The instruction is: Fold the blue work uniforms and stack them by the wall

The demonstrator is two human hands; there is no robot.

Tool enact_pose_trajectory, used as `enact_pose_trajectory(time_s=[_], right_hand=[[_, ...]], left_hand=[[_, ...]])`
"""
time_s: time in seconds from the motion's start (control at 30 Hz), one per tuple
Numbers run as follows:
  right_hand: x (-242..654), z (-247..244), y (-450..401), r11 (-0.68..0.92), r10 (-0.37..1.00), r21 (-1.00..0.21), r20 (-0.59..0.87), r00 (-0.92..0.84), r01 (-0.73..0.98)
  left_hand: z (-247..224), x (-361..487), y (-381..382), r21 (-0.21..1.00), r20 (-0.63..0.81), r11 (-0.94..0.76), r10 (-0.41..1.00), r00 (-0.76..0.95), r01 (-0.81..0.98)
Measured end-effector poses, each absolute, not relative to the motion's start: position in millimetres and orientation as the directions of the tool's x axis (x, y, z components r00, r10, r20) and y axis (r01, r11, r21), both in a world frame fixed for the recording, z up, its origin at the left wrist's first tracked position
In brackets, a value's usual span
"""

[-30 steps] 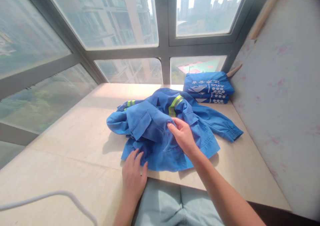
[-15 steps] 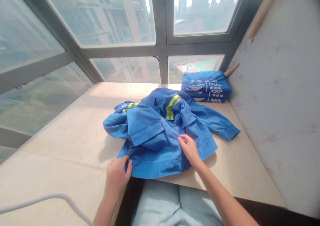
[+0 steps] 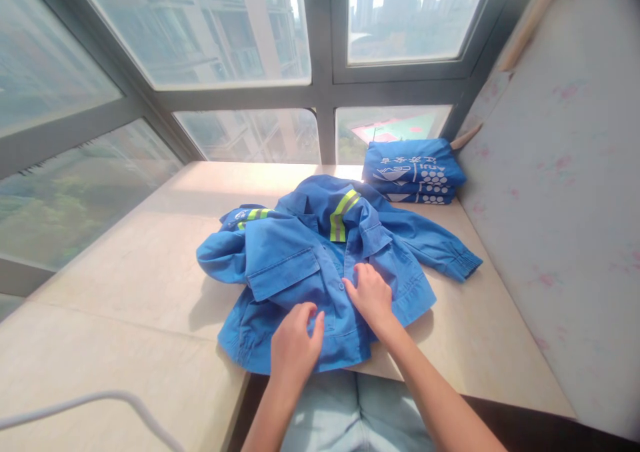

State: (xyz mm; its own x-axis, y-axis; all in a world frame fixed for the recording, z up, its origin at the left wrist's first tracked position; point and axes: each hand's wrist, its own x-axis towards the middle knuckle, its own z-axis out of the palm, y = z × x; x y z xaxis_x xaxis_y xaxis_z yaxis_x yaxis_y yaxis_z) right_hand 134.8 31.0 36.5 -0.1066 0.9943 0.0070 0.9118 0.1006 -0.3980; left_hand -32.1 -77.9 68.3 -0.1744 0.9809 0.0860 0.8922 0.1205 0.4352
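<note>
A blue work jacket (image 3: 285, 265) with yellow-and-grey reflective strips lies front up and rumpled on the table, its hem toward me. My left hand (image 3: 296, 342) is over the lower front near the hem, thumb and fingers apart, with no cloth between them. Beside the front edge and its round button (image 3: 341, 286), my right hand (image 3: 370, 295) rests with thumb and fingers spread over the cloth. One sleeve stretches out to the right, ending in an elastic cuff (image 3: 465, 265). The other sleeve is bunched at the left.
A stack of folded blue garments (image 3: 414, 165) with white printing stands at the back right, against the window. The flowered wall (image 3: 555, 192) bounds the right side. A white cable (image 3: 100, 397) curves over the pale tabletop (image 3: 125, 292) at lower left. My legs are below the near edge.
My left hand has let go of the jacket's left hem corner and moved right over its front. My right hand has opened beside the button. The jacket's left side has shifted slightly left.
</note>
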Motion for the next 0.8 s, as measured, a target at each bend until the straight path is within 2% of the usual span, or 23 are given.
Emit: enact_pose_trajectory(time_s=[0.07, 0.13, 0.33, 0.43, 0.53, 0.67, 0.73, 0.8], right_hand=[[127.4, 35.6, 29.9, 0.122, 0.991, -0.297, -0.017, -0.133, 0.947], [122.8, 33.3, 28.4, 0.143, 0.988, -0.245, -0.026, -0.153, 0.959], [126.2, 32.7, 29.0, 0.096, 0.992, -0.261, -0.052, -0.113, 0.960], [137.2, 32.3, 33.8, 0.051, 0.991, -0.384, -0.092, -0.093, 0.922], [153.3, 25.8, 39.9, -0.006, 0.988, -0.615, -0.127, -0.092, 0.789], [174.1, 14.8, 46.0, -0.108, 0.979, -0.906, -0.169, -0.116, 0.410], [180.6, 12.7, 46.9, -0.211, 0.958, -0.956, -0.244, -0.153, 0.203], [183.8, 12.9, 46.6, -0.304, 0.929, -0.950, -0.312, -0.201, 0.072]], left_hand=[[60.4, -6.3, -59.6, 0.411, 0.061, 0.117, 0.986, -0.156, 0.904], [50.3, 6.1, -42.4, 0.373, 0.048, 0.149, 0.983, -0.180, 0.916], [28.1, -6.5, -20.2, 0.433, -0.007, 0.180, 0.980, -0.197, 0.883], [29.1, -20.0, -24.4, 0.483, -0.035, 0.141, 0.989, -0.142, 0.864], [33.6, -34.3, -31.9, 0.497, -0.063, 0.118, 0.993, -0.100, 0.859], [38.1, -51.5, -41.5, 0.347, -0.050, 0.072, 0.997, -0.059, 0.935], [39.7, -56.0, -44.8, 0.256, -0.049, 0.047, 0.998, -0.035, 0.966], [41.6, -55.6, -46.3, 0.205, -0.039, 0.029, 0.999, -0.022, 0.978]])
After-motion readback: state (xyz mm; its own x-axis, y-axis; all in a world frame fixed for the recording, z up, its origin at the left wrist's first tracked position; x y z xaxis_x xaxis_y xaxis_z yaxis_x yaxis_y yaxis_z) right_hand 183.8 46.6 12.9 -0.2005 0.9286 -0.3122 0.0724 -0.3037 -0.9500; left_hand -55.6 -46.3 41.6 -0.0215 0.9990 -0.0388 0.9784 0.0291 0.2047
